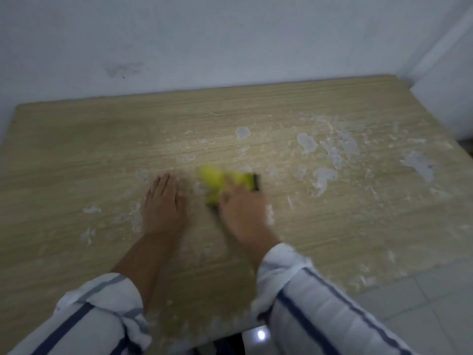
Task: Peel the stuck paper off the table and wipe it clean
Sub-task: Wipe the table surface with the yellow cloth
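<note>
White scraps of stuck paper [323, 176] lie scattered over the wooden table [76, 149], thickest on the right half, where larger torn patches cling to the surface toward the far right edge; smaller flecks sit near the middle and a few on the near left. Close to the table's centre the right hand [242, 208] presses down on a yellow sponge [225, 181] with a dark scouring edge, fingers curled over it; the sponge and hand are smeared by motion blur, so the exact grip cannot be made out. Just to the left, the left hand [163, 201] lies flat and open on the tabletop, palm down, fingers together and pointing away, holding nothing, with thin paper residue around its fingertips. Both forearms reach in from the near edge, bare below rolled white sleeves [320, 303] with dark blue stripes. A pale wall [230, 34] runs along the table's far side and meets another at the right corner. Light floor tiles [422, 303] show at the near right
</note>
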A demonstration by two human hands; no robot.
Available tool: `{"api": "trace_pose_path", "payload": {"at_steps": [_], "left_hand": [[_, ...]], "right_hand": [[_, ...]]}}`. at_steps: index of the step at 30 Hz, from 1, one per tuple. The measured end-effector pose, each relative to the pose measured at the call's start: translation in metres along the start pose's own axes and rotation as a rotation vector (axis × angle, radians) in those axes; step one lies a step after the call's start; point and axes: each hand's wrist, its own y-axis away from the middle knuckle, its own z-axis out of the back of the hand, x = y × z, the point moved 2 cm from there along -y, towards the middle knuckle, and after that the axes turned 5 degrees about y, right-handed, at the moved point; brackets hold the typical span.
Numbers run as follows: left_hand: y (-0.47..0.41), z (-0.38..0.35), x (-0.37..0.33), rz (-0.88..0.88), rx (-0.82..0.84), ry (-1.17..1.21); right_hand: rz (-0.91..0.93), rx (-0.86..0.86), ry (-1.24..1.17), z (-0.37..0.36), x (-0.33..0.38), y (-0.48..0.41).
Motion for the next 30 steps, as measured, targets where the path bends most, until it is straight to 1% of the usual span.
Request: {"api": "trace_pose_path", "payload": {"at_steps": [1, 2, 3, 4, 5, 7, 8, 9, 10, 11, 12, 15, 16, 17, 19, 20, 21, 23, 24, 25, 26, 27, 29, 30], "left_hand": [[0.004, 0.004, 0.003, -0.011, 0.014, 0.004], [0.009, 0.006, 0.007, -0.005, 0.041, -0.025], [0.015, 0.008, 0.013, 0.016, 0.071, -0.074], [0.022, 0.011, 0.02, 0.038, 0.09, -0.115], [0.03, 0.014, 0.027, 0.053, 0.094, -0.141], [0.047, 0.022, 0.042, 0.075, 0.07, -0.158], [0.054, 0.026, 0.049, 0.091, 0.053, -0.157], [0.062, 0.03, 0.056, 0.111, 0.042, -0.153], [0.069, 0.032, 0.062, 0.131, 0.035, -0.147], [0.076, 0.034, 0.067, 0.149, 0.03, -0.144], [0.082, 0.035, 0.07, 0.161, 0.026, -0.147], [0.099, 0.033, 0.072, 0.146, 0.019, -0.169], [0.103, 0.033, 0.072, 0.137, 0.014, -0.168], [0.105, 0.033, 0.071, 0.133, 0.013, -0.168], [0.107, 0.034, 0.069, 0.139, 0.023, -0.184], [0.108, 0.034, 0.068, 0.145, 0.036, -0.193], [0.11, 0.034, 0.066, 0.149, 0.051, -0.195], [0.114, 0.033, 0.063, 0.141, 0.072, -0.191], [0.117, 0.032, 0.061, 0.132, 0.079, -0.193], [0.119, 0.031, 0.059, 0.121, 0.087, -0.197], [0.121, 0.03, 0.059, 0.11, 0.094, -0.201], [0.122, 0.029, 0.058, 0.104, 0.1, -0.204], [0.12, 0.026, 0.06, 0.105, 0.099, -0.199], [0.119, 0.025, 0.061, 0.108, 0.098, -0.196]], "right_hand": [[0.116, 0.047, 0.018, -0.014, 0.026, 0.015], [0.164, 0.002, 0.02, -0.024, 0.034, 0.025], [0.145, -0.06, 0.008, -0.028, 0.025, 0.029], [0.083, -0.082, 0.039, -0.027, 0.006, 0.031], [-0.023, -0.065, 0.082, -0.025, -0.02, 0.033], [-0.309, -0.088, 0.101, -0.01, -0.079, 0.036], [-0.442, -0.117, 0.048, 0.002, -0.099, 0.039], [-0.532, -0.134, -0.016, 0.01, -0.103, 0.041], [-0.545, -0.158, -0.043, 0.016, -0.094, 0.04], [-0.479, -0.158, -0.048, 0.016, -0.069, 0.036], [-0.373, -0.128, -0.05, 0.01, -0.035, 0.035], [0.024, 0.017, 0.015, -0.032, 0.073, 0.059], [0.1, 0.051, 0.032, -0.046, 0.091, 0.072], [0.124, 0.048, 0.026, -0.052, 0.093, 0.08], [0.066, -0.012, 0.043, -0.048, 0.056, 0.082], [-0.012, -0.021, 0.094, -0.043, 0.026, 0.083], [-0.115, -0.053, 0.129, -0.038, -0.008, 0.083], [-0.386, -0.122, 0.135, -0.015, -0.073, 0.089], [-0.496, -0.134, 0.089, -0.002, -0.092, 0.091], [-0.55, -0.154, 0.061, 0.006, -0.098, 0.09], [-0.546, -0.182, 0.051, 0.01, -0.093, 0.086], [-0.491, -0.23, 0.037, 0.014, -0.076, 0.083], [-0.315, -0.307, -0.077, 0.002, -0.012, 0.09], [-0.178, -0.283, -0.134, -0.01, 0.024, 0.102]]}}
